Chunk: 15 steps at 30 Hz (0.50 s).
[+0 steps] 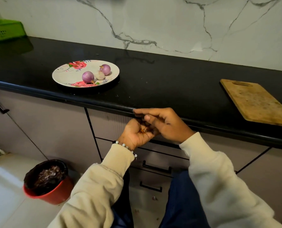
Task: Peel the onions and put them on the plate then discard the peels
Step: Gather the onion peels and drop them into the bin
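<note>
Three peeled onions lie on a floral plate (pixel 63 74) on the black counter: a purple one (pixel 88 77) at the front, a pale one (pixel 99 74) in the middle, another purple one (pixel 106 69) behind. Just below the counter's front edge my left hand (pixel 136 134) is cupped palm up and holds brown onion peels (pixel 145 129). My right hand (pixel 163 124) lies over it, fingers stretched left along the counter edge, fingertips touching the peels.
A red bin (pixel 54 193) with a black liner and peels inside stands on the floor at lower left. A wooden cutting board (pixel 255 102) lies on the counter at right. A green basket (pixel 3 32) sits at far left. Drawers with black handles are below.
</note>
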Available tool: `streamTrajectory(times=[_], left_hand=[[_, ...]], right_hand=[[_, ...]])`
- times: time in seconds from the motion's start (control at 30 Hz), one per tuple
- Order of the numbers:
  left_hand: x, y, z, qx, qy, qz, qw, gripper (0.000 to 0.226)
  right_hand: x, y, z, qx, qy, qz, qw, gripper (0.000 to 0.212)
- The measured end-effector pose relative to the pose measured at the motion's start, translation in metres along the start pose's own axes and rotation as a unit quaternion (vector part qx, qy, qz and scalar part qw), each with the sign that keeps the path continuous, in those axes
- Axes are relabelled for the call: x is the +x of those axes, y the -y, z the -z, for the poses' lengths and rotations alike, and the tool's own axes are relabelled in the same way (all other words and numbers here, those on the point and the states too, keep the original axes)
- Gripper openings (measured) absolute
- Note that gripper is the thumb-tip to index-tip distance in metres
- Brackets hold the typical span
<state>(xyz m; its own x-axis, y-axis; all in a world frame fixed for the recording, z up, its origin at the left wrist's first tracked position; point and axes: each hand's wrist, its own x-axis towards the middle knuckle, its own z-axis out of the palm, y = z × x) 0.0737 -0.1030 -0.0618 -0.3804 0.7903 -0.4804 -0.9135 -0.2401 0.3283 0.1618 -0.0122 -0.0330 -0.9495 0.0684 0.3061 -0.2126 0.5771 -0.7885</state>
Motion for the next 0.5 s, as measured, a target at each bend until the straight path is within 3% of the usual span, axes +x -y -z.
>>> streamTrajectory(times=[0.13, 0.3, 0.5], left_hand=[[-0.018, -0.017, 0.023, 0.011, -0.010, -0.036, 0.999, 0.045], [-0.048, -0.059, 0.087, -0.110, -0.061, -0.123, 0.984, 0.052], [-0.076, -0.111, 0.177, -0.320, -0.112, -0.292, 0.895, 0.045]], right_hand=[[0.014, 0.005, -0.033, 0.169, -0.153, 0.012, 0.974, 0.020], [0.043, 0.013, -0.109, 0.312, -0.231, -0.042, 0.921, 0.019], [0.096, 0.010, -0.230, 0.478, -0.225, -0.188, 0.828, 0.026]])
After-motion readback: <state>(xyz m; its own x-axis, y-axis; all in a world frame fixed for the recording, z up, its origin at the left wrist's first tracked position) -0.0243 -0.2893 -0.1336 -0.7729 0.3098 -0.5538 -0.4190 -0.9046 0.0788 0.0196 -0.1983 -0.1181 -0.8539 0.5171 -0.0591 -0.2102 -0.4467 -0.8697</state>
